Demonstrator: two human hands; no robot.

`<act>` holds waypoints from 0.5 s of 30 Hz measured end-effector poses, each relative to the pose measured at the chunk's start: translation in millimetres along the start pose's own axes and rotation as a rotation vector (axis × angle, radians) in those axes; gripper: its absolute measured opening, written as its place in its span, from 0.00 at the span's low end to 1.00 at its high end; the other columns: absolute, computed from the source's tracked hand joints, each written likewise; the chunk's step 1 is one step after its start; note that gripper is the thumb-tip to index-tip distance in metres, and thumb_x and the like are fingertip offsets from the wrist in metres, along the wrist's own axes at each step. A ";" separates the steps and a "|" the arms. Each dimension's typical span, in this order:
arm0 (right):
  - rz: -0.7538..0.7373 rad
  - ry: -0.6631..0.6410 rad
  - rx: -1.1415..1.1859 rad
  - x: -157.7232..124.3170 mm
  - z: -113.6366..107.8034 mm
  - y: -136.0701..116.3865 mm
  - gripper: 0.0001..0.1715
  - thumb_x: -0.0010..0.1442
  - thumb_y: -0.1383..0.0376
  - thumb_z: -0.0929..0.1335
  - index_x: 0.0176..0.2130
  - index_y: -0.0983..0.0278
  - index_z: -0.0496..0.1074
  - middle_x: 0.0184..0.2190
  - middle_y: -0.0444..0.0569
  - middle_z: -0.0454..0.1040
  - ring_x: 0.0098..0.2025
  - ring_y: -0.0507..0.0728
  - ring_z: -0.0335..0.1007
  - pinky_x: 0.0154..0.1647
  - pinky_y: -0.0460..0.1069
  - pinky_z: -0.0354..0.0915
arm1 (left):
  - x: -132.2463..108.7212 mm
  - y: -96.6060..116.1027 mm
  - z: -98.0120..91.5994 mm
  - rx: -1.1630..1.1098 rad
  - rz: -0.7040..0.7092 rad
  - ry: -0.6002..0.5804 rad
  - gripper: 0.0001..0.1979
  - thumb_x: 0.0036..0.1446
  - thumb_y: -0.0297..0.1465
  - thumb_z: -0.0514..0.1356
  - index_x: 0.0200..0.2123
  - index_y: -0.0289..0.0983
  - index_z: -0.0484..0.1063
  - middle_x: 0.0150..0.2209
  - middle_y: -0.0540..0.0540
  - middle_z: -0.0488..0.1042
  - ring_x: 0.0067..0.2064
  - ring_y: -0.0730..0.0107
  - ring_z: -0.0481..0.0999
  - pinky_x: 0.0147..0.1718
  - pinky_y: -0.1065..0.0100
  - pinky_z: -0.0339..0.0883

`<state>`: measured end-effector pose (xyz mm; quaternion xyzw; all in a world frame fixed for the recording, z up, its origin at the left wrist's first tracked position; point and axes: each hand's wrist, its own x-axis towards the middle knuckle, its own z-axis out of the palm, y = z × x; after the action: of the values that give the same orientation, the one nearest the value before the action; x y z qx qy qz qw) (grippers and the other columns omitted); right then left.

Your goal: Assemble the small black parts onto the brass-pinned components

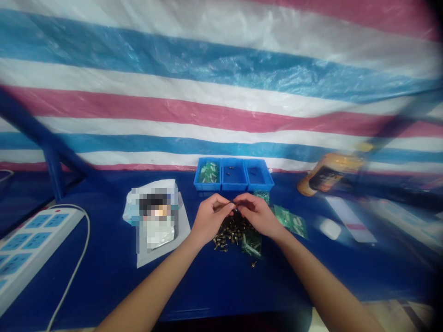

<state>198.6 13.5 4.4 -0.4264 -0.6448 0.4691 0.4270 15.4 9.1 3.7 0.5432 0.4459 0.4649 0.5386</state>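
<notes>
Over a pile of small brass-coloured metal parts (231, 233), my left hand (212, 216) and my right hand (256, 214) meet fingertip to fingertip. Both are pinched on a small dark part (234, 203), whose details are too small to tell. A small green bag of parts (252, 244) lies at the pile's right side, below my right hand. More green bags (290, 220) lie beyond my right wrist. Just behind my hands stand three joined blue bins: the left bin (207, 188) has green bags, the middle bin (234, 187) a few small parts, the right bin (260, 187) small dark pieces.
On the blue table (114, 286), a white power strip (38, 249) with its cable lies left, and a white package (185, 230) nearer. To the right are a blurred bottle (327, 175), a white case (330, 228) and a flat white object (350, 219). Striped sheeting hangs behind.
</notes>
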 end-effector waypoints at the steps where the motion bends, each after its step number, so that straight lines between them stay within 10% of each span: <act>1: 0.004 0.003 -0.025 0.1 -0.7 -0.2 0.08 0.59 0.65 0.68 0.40 0.61 0.75 0.35 0.46 0.77 0.30 0.52 0.71 0.33 0.48 0.66 | 0.2 0.1 -0.2 0.008 0.001 0.009 0.12 0.54 0.39 0.67 0.31 0.37 0.72 0.29 0.47 0.79 0.34 0.65 0.80 0.37 0.66 0.70; 15: -0.005 0.116 -0.045 1.4 -2.8 -4.5 0.10 0.56 0.58 0.73 0.37 0.61 0.79 0.36 0.49 0.79 0.35 0.56 0.74 0.37 0.50 0.69 | 1.2 -1.6 -0.5 0.000 -0.021 0.004 0.12 0.52 0.39 0.68 0.31 0.37 0.73 0.31 0.46 0.80 0.35 0.64 0.79 0.36 0.66 0.69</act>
<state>200.2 14.6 9.6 -0.4608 -0.6305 0.4278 0.4551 15.1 10.4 2.1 0.5377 0.4527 0.4602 0.5424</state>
